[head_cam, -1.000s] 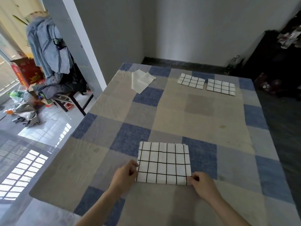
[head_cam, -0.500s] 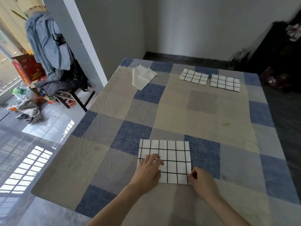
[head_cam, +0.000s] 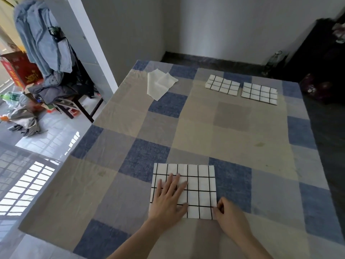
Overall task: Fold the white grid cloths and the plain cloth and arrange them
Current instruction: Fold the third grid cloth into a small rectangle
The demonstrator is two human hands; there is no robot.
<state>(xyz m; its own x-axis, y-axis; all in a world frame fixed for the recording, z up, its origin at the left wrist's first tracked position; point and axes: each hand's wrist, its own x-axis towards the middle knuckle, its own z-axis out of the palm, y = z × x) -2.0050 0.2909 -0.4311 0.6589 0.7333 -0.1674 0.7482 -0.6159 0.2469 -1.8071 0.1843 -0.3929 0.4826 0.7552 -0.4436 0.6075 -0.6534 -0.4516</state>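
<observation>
Holding the near grid cloth (head_cam: 194,191) flat rn: left hand (head_cam: 169,198) lies on its left half w/ fingers straight and spread, right hand (head_cam: 230,216) pinches the corner closest to its fingertips. Risk imo: if the palm lifts early or the pinch drags sideways, layers under the fingers slide and edges go crooked. Two folded grid cloths (head_cam: 240,88) and the plain cloth (head_cam: 160,84), still loose, sit well beyond the fingertips, far end of the table (head_cam: 233,128)
</observation>
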